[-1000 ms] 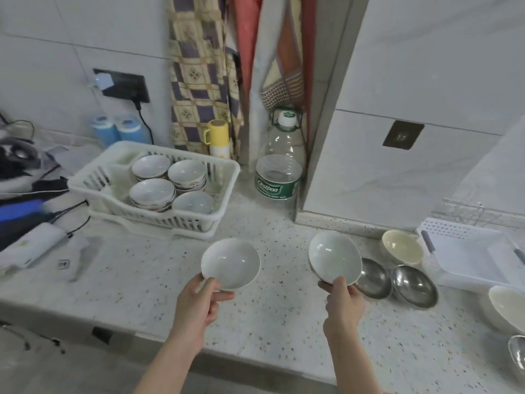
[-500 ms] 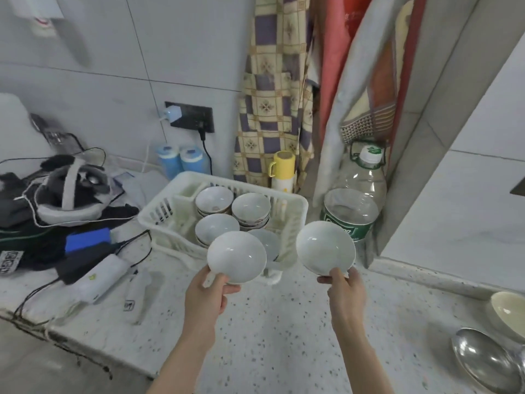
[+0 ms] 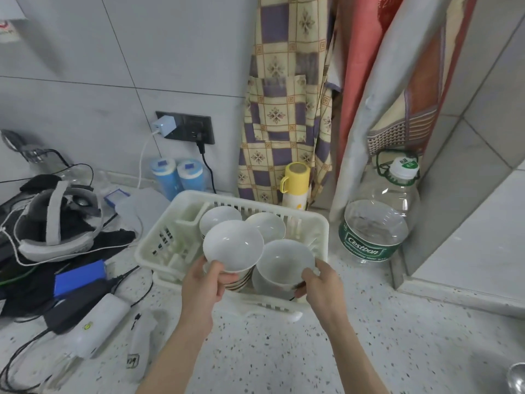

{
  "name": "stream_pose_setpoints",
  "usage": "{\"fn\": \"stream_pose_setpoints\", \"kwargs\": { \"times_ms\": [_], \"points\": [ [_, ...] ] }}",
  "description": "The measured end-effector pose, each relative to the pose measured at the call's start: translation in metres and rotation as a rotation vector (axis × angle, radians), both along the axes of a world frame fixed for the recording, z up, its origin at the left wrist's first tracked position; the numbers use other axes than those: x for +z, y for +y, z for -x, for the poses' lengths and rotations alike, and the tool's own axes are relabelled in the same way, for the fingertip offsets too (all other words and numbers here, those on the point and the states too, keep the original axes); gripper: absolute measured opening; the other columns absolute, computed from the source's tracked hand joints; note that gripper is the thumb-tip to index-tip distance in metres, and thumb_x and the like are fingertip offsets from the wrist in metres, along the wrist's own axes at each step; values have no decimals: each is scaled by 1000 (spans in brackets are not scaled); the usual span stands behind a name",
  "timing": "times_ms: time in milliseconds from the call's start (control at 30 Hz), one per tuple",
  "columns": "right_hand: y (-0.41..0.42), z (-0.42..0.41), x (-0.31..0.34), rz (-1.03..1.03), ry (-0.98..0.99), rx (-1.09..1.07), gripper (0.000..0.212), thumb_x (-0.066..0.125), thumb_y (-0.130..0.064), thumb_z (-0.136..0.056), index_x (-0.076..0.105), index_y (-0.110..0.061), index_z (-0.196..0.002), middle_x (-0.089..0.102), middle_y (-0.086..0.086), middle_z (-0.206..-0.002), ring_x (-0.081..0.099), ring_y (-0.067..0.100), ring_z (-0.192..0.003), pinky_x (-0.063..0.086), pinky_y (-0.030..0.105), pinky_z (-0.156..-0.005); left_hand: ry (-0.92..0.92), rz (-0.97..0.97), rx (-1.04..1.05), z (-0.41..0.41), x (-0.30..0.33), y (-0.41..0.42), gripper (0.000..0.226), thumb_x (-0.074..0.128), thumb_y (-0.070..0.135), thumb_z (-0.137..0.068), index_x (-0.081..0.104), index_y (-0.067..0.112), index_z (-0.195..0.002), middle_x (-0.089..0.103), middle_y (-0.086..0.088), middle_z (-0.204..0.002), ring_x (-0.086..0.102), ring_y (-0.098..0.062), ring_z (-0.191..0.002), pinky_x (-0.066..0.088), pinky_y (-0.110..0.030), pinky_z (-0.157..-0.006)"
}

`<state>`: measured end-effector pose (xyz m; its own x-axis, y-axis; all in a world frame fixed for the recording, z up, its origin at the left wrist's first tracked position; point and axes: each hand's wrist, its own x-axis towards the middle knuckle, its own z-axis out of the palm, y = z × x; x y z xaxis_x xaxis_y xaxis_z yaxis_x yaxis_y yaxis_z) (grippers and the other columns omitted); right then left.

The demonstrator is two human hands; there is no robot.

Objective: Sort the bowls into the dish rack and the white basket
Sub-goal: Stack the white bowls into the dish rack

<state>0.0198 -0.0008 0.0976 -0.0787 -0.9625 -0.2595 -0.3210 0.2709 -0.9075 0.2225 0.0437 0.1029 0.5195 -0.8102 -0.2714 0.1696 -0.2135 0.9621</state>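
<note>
Two white bowls in play, both over the white dish rack [image 3: 159, 245]! The left hand [image 3: 203, 288] pinches one white bowl [image 3: 233, 244] by its near rim, thumb on top, above a stack of bowls [image 3: 241, 280] in the rack. The right hand [image 3: 321, 288] has its fingers curled round the other bowl [image 3: 285, 263], low over another one inside. Further bowls sit behind. The rack stands on the speckled bench [image 3: 284, 351], a Cestbon water jug [image 3: 375, 223] just to its right.

Single head view looked forward and down, close over the white basket [image 3: 318, 234] at 12 o'clock.
</note>
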Motion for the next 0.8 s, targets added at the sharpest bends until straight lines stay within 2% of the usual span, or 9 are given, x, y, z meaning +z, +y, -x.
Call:
{"fn": "stream_pose_setpoints", "kwargs": {
  "times_ms": [133, 267, 333, 433, 533, 667, 800],
  "points": [
    [-5, -8, -2, -57, 80, 1, 22, 47, -13, -88, 63, -11, -103, 70, 10, -60, 58, 5, -47, 39, 20, -47, 28, 4, -14, -3, 0, -12, 31, 56, 14, -85, 63, 18, -115, 75, -20, -75, 28, -8, -39, 31, -14, -38],
    [-9, -14, -7, -116, 135, -4, 21, 46, -14, -88, 62, -11, -101, 72, 17, -75, 62, 21, -61, 45, 29, -54, 34, 3, -35, -5, -1, -20, 27, 56, 13, -85, 63, 13, -110, 75, -19, -75, 27, -8, -37, 28, -14, -36],
    [-11, -15, -9, -131, 163, -11, 20, 46, -14, -88, 61, -10, -99, 72, 17, -78, 66, 26, -69, 49, 34, -61, 36, -5, -60, -7, -1, -21, 29, 56, 13, -85, 63, 17, -112, 76, -18, -76, 27, -8, -37, 29, -15, -37],
    [-10, -18, -12, -153, 154, -39, 20, 47, -11, -86, 62, -8, -99, 72, 17, -78, 66, 27, -66, 49, 32, -60, 41, -26, -93, -11, -3, -22, 34, 57, 13, -85, 62, 22, -117, 76, -18, -77, 29, -8, -38, 30, -16, -39],
    [-11, -21, -12, -162, 149, -49, 22, 48, -7, -82, 63, -6, -98, 72, 20, -83, 68, 33, -72, 48, 33, -62, 59, -37, -112, -14, -3, -26, 32, 57, 9, -85, 63, 16, -116, 75, -20, -76, 30, -7, -34, 28, -15, -35],
    [-13, -23, -11, -197, 159, -50, 18, 47, -3, -76, 62, 2, -85, 73, 21, -76, 62, 25, -61, 43, 28, -57, 55, -58, -144, -17, -4, -30, 33, 57, 9, -86, 63, 16, -118, 75, -21, -80, 30, -5, -30, 27, -14, -33],
    [-14, -23, -14, -214, 189, -33, 26, 45, -1, -76, 63, 8, -93, 70, 20, -74, 63, 27, -64, 42, 27, -57, 51, -61, -184, -18, -5, -32, 30, 56, 8, -85, 65, 14, -113, 75, -20, -76, 29, -7, -32, 26, -15, -33]
  ]
}}
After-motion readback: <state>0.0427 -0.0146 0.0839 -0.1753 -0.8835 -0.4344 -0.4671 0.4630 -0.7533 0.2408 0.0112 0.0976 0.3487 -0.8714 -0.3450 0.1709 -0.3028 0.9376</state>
